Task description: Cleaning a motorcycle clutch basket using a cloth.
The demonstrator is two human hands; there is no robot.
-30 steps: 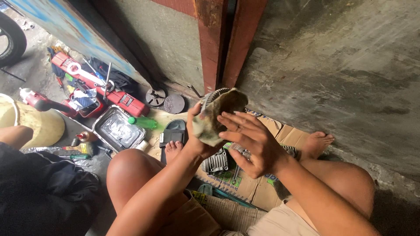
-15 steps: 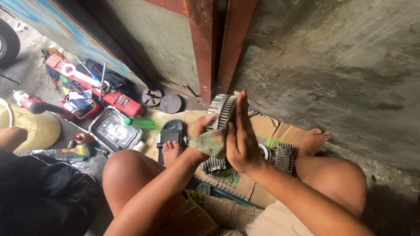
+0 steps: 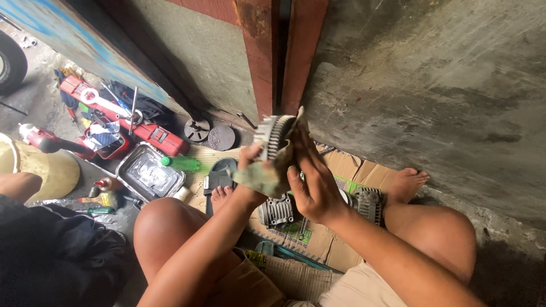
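Head view, looking down past bare knees to flattened cardboard (image 3: 347, 167) laid on the ground against a grey concrete wall.

Held item: finned metal engine part (image 3: 272, 135), toothed rim uppermost, raised between both hands above the middle of the cardboard, partly wrapped in a soiled greenish rag (image 3: 267, 176).

Left hand (image 3: 253, 165): closed around the lower left side of the finned part and a fold of the rag, fingers curled under.

Right hand (image 3: 315, 182): fingers extended and pressed flat against the right face of the finned part over the rag, thumb hooked toward the rag; flat contact rather than a closed fist.

On the cardboard, below the hands: grey ribbed engine casing (image 3: 277, 211), partly hidden by the wrists. Second ribbed casing (image 3: 368, 203) near the right edge, just beside the right shin. Black flat object (image 3: 219, 175) at the left edge, touching the toes of the left foot.

Off the cardboard's left edge: rectangular metal tray (image 3: 149, 173); green bottle (image 3: 181, 164) lying on its side between tray and cardboard. Red toolbox (image 3: 122, 119) open beyond the tray, a large wrench (image 3: 105, 102) resting across it. Two dark round discs (image 3: 209, 134) at the foot of a rust-red post (image 3: 259, 51). Green-handled screwdriver (image 3: 96, 210) near the left knee.

Far left edge: another person's knee and dark clothing, in part only.
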